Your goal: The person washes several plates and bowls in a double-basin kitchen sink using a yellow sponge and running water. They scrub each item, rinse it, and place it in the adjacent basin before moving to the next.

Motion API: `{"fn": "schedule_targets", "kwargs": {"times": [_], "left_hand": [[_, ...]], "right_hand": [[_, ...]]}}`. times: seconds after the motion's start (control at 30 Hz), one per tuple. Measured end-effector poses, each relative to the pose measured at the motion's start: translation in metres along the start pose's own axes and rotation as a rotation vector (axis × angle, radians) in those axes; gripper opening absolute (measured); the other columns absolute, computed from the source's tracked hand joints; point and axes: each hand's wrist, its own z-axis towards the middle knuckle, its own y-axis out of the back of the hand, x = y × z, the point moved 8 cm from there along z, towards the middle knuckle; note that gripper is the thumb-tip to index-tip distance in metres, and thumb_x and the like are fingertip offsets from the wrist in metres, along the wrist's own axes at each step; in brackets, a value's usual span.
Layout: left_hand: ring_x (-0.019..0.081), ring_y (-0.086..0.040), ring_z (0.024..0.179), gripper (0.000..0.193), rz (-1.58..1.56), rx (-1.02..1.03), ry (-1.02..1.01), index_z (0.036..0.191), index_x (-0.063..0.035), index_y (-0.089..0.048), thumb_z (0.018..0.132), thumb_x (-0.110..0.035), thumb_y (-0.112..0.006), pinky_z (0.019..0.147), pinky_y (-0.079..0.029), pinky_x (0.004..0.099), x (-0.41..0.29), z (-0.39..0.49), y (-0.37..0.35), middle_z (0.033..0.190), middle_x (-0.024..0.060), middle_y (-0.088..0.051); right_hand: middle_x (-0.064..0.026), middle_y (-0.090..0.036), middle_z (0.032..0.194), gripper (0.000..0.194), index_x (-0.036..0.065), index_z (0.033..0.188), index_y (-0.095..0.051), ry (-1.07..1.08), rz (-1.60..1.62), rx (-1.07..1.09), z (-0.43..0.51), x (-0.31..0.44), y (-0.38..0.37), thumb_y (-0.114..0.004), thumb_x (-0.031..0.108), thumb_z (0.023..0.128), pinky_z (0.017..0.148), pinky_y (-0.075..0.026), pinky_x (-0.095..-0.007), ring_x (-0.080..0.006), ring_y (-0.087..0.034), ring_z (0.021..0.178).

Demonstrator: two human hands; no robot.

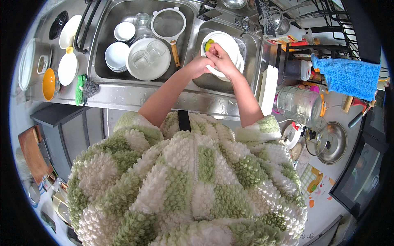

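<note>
Over the right basin of a steel double sink, my left hand (198,66) grips the near left rim of a white plate (226,43). A yellow and green sponge (208,45) is pinched in my right hand (222,59) against that plate's face. More white dishware (241,65) lies beneath it in the basin. In the left basin, a large white plate (147,73) carries two clear glasses (141,60). Around it are stacked white bowls (116,56), a smaller white bowl (125,31), another glass (142,20) and a white-rimmed strainer with a wooden handle (175,53).
A faucet (243,23) rises behind the right basin. An orange bowl (49,84), white dishes (68,69), a green scrubber (80,89) and a grey scouring pad (91,89) sit left of the sink. To the right are a blue towel (347,75) and a large clear jar (298,104).
</note>
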Motion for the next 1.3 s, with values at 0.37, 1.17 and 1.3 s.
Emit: {"fn": "schedule_targets", "kwargs": {"times": [0.37, 1.17, 1.3], "left_hand": [[0.0291, -0.057, 0.097, 0.069, -0.078, -0.089, 0.018, 0.126, -0.0091, -0.032, 0.062, 0.012, -0.05, 0.073, -0.054, 0.0443, 0.023, 0.009, 0.006, 0.11, 0.013, -0.049], [0.027, -0.057, 0.097, 0.066, -0.182, -0.03, 0.035, 0.125, -0.0113, -0.034, 0.064, 0.01, -0.051, 0.075, -0.052, 0.0408, 0.023, 0.007, 0.007, 0.109, 0.0108, -0.05], [0.0215, -0.055, 0.102, 0.057, -0.147, -0.037, 0.061, 0.121, -0.0119, -0.04, 0.068, 0.005, -0.05, 0.081, -0.049, 0.0408, 0.012, 0.002, 0.02, 0.114, 0.0083, -0.05]], "right_hand": [[-0.0087, -0.054, 0.094, 0.016, 0.008, 0.093, -0.053, 0.268, -1.282, -0.469, 0.0, 0.031, 0.039, -0.05, 0.013, 0.079, 0.075, -0.042, -0.0375, -0.0258, -0.052, 0.09], [-0.0155, -0.056, 0.089, 0.021, 0.0, 0.091, -0.058, 0.275, -0.596, -0.493, 0.019, 0.018, 0.017, -0.062, 0.001, 0.07, 0.078, -0.044, -0.0368, -0.0309, -0.055, 0.085], [-0.0098, -0.055, 0.09, 0.017, -0.001, 0.095, -0.06, 0.112, -0.268, -0.209, 0.01, 0.012, -0.011, -0.056, 0.002, 0.079, 0.075, -0.044, -0.0264, -0.0196, -0.055, 0.08]]}}
